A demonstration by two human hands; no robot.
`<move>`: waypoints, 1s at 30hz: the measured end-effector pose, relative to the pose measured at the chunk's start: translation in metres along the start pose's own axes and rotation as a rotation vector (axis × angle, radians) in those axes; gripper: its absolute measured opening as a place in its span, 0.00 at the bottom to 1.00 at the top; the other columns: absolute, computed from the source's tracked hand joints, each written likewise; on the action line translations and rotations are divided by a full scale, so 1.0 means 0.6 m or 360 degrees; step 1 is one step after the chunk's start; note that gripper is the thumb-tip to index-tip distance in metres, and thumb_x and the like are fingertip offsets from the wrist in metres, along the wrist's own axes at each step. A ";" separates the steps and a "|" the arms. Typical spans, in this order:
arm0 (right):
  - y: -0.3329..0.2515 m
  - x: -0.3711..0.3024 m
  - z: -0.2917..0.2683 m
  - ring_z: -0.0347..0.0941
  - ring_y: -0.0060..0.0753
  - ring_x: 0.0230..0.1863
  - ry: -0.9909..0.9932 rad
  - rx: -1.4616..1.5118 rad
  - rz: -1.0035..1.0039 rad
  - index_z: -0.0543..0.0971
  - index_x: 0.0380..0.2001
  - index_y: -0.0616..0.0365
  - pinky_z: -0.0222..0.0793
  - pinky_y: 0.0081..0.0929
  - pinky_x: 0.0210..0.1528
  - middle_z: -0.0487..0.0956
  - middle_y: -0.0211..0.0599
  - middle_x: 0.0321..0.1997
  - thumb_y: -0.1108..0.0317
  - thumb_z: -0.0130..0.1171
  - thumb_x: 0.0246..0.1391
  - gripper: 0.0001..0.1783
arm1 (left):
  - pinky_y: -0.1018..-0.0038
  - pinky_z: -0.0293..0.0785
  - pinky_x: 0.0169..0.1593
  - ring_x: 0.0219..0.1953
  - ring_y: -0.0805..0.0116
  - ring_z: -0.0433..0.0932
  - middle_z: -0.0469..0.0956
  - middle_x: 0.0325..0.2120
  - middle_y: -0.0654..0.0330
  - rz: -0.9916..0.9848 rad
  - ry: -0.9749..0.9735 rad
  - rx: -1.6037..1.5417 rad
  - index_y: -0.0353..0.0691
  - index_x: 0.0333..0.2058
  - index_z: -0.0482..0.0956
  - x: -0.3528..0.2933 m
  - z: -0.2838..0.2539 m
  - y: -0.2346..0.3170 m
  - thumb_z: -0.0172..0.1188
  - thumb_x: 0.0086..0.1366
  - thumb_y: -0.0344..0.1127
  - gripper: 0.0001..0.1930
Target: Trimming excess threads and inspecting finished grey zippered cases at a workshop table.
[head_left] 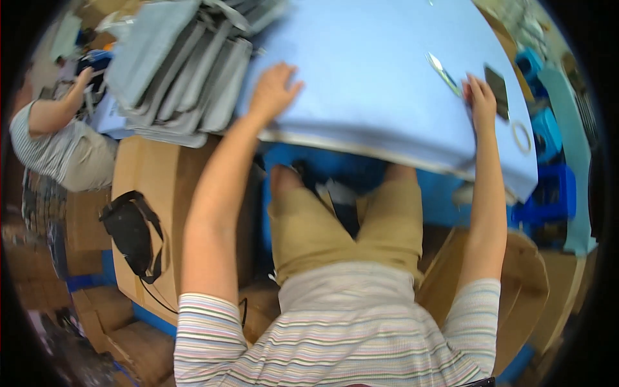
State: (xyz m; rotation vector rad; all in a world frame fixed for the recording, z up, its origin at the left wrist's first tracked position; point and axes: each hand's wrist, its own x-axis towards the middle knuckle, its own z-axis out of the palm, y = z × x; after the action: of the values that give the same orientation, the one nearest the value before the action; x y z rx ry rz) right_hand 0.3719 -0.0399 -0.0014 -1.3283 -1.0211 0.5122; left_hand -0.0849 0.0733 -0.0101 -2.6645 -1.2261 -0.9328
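Observation:
My left hand point(274, 90) rests on the light blue tabletop point(367, 71) with its fingers apart and nothing in it. Just left of it is a stack of grey fabric pieces point(187, 77), overlapping at the table's left edge. Over on the right side, my right hand point(480, 100) has its fingers curled. At its fingertips is the near end of a slim pointed tool point(443, 74), pale with some green; whether the fingers grip it is unclear. A dark flat rectangular thing point(496, 91) lies right beside this hand.
A ring like a tape roll point(521, 137) lies near the table's right edge. Blue plastic stools point(548, 190) stand beyond it. On the left, a black pouch with a strap point(134, 235) lies on a cardboard box point(145, 164). Another person point(64, 138) is at far left.

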 end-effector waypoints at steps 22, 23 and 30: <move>0.055 -0.009 -0.031 0.66 0.14 0.23 0.0025 0.0247 0.0030 0.73 0.37 0.61 0.64 0.12 0.24 0.74 0.29 0.27 0.66 0.51 0.57 0.10 | 0.59 0.53 0.59 0.56 0.48 0.60 0.63 0.52 0.45 -0.0254 -0.0134 -0.0179 0.40 0.48 0.70 -0.025 -0.017 0.049 0.52 0.58 0.46 0.22; 0.062 -0.004 -0.030 0.66 0.13 0.22 0.0036 0.0253 0.0062 0.73 0.38 0.61 0.63 0.11 0.24 0.74 0.30 0.27 0.66 0.50 0.57 0.10 | 0.59 0.53 0.60 0.56 0.48 0.60 0.63 0.52 0.45 -0.0260 -0.0161 -0.0195 0.40 0.48 0.70 -0.026 -0.017 0.045 0.52 0.58 0.46 0.22; 0.051 -0.016 -0.028 0.64 0.12 0.23 0.0062 0.0244 0.0027 0.74 0.37 0.60 0.61 0.09 0.24 0.73 0.28 0.26 0.64 0.51 0.57 0.11 | 0.58 0.49 0.62 0.59 0.50 0.56 0.61 0.53 0.44 -0.0337 -0.0206 -0.0273 0.39 0.48 0.69 -0.030 -0.025 0.054 0.52 0.58 0.46 0.22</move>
State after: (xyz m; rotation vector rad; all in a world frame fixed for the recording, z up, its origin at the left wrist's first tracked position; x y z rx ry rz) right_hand 0.3882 -0.0503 -0.0321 -1.2070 -0.9206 0.5644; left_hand -0.0788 0.0347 -0.0018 -2.8068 -1.5491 -0.9440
